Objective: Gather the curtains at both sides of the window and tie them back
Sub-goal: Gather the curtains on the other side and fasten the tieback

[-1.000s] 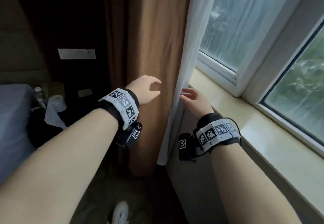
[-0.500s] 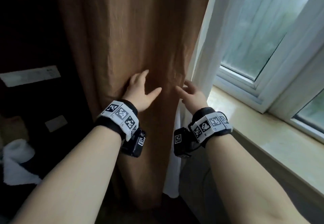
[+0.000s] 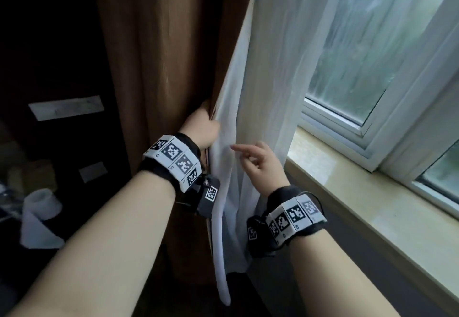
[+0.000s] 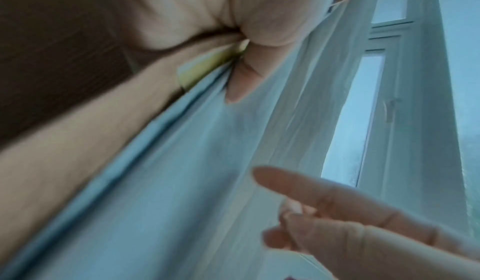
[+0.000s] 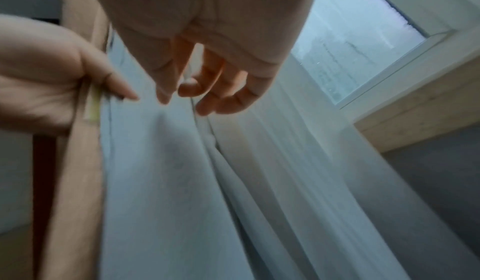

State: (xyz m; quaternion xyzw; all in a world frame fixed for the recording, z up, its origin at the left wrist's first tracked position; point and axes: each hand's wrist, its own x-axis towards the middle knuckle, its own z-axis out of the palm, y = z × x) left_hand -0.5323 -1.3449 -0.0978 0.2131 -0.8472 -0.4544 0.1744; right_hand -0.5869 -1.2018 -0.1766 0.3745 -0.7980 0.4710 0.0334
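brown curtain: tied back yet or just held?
Just held. The left hand grips the brown curtain by its edge; no tie shows around it. The right hand reaches at the white sheer.

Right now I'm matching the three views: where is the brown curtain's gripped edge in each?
Head: brown curtain left of centre, its edge gripped by the left hand.
Left wrist: along the left, edge under the thumb.
Right wrist: narrow strip at left.
Shared landmark: white sheer curtain.
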